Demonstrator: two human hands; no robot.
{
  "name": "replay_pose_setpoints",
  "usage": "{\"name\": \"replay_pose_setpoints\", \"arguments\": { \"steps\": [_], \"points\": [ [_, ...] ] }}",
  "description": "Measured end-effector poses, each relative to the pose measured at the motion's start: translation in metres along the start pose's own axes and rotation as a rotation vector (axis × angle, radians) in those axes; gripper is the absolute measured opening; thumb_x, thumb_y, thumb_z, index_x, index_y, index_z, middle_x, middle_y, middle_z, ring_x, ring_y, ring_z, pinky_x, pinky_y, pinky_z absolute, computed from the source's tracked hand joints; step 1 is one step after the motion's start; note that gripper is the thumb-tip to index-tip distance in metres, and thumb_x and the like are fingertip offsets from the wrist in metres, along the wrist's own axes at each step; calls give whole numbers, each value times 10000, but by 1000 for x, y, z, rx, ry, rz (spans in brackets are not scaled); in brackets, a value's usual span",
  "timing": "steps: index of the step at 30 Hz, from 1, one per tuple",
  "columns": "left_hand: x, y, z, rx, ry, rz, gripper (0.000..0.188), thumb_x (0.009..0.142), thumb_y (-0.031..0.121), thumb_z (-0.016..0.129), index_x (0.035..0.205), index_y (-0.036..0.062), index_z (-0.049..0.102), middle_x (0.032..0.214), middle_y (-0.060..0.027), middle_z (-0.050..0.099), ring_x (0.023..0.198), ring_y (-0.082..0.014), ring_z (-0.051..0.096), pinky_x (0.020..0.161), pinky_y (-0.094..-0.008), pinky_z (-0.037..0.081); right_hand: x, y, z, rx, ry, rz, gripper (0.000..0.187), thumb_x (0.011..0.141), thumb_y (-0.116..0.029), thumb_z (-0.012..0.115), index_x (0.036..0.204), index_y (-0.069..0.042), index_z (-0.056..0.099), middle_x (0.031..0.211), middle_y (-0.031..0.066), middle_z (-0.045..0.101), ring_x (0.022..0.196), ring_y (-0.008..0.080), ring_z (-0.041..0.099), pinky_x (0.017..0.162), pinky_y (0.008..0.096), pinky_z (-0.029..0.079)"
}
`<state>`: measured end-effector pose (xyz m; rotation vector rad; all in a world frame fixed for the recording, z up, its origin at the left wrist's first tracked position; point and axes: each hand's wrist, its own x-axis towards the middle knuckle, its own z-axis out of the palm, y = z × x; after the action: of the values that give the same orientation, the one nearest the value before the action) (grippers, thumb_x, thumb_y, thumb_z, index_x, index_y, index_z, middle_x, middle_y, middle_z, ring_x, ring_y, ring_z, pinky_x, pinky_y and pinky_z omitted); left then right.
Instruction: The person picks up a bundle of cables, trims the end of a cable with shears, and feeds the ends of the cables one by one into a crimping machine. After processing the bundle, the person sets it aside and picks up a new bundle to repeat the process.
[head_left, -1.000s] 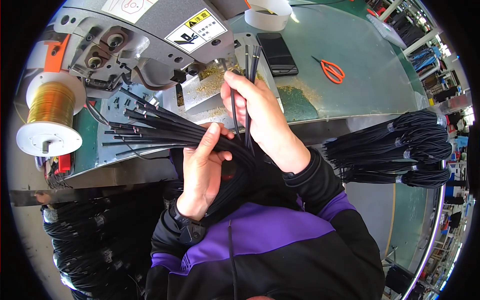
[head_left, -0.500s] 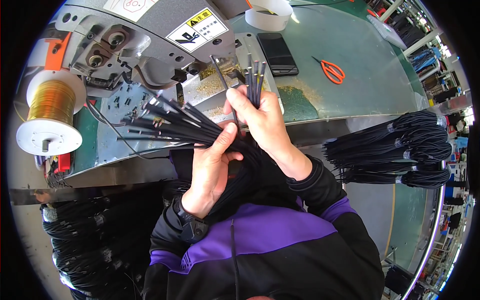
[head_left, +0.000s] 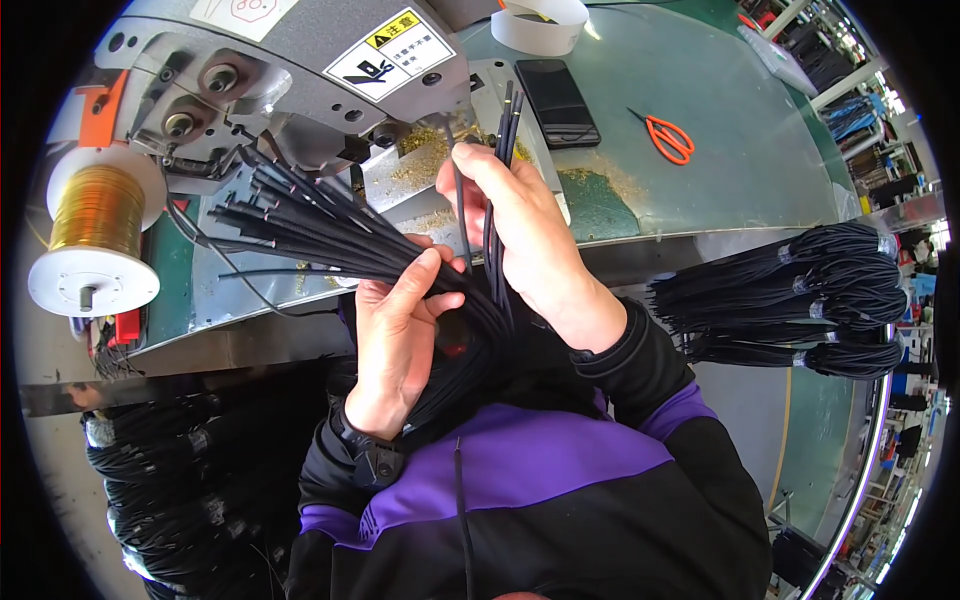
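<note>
A fanned bundle of black cords (head_left: 330, 225) is held in my left hand (head_left: 395, 325), the thumb laid across it and the cord ends spread to the upper left. My right hand (head_left: 530, 225) is closed around a few cords (head_left: 508, 135) standing upright at its palm. Its thumb and forefinger pinch a single cord (head_left: 461, 210) whose tip reaches up toward the machine. The cords' lower lengths run together below my hands and are lost against my dark clothing. Just beyond my fingers is the grey machine (head_left: 290, 60) with its metal work plate (head_left: 395, 195), strewn with gold-coloured scraps.
On the left stands a spool (head_left: 95, 215) of gold-coloured strip. A black phone (head_left: 558, 100) and orange-handled snips (head_left: 668, 138) lie on the green table (head_left: 740, 190). Bundled black cords hang at right (head_left: 800, 295) and lower left (head_left: 180, 490). A white tape roll (head_left: 540, 28) sits at the back.
My left hand has shifted slightly left and down with its bundle. My right hand has turned and risen a little, its pinched cord now more upright. The fanned ends point more upward.
</note>
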<state>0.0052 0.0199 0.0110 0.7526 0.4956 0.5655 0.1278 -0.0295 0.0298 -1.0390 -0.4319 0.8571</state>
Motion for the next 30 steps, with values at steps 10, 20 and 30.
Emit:
{"name": "replay_pose_setpoints", "arguments": {
  "steps": [10, 20, 30],
  "points": [
    [-3, -17, -2, 95, -49, -26, 136, 807, 82, 585, 931, 47, 544, 809, -30, 574, 725, -141, 574, 454, -206, 424, -17, 10, -7, -331, -46, -89, 276, 841, -293, 508, 718, -53, 566, 530, -39, 436, 465, 40, 362, 431, 183, 266],
    [-1, 0, 0, -15, 12, 33, 113, 841, 126, 542, 923, 48, 537, 807, -55, 579, 748, -164, 584, 509, -224, 474, 6, 1, -5, 132, -91, 181, 288, 821, -306, 529, 714, -42, 568, 534, -41, 425, 458, 43, 346, 432, 187, 257],
    [3, -8, -4, 58, 15, -24, 172, 827, 163, 575, 944, 42, 544, 771, -49, 566, 663, -134, 558, 410, -186, 369, -5, 1, -25, 32, -267, 146, 324, 842, -335, 501, 739, -33, 554, 554, -32, 419, 466, 45, 346, 428, 185, 261]
  ]
}}
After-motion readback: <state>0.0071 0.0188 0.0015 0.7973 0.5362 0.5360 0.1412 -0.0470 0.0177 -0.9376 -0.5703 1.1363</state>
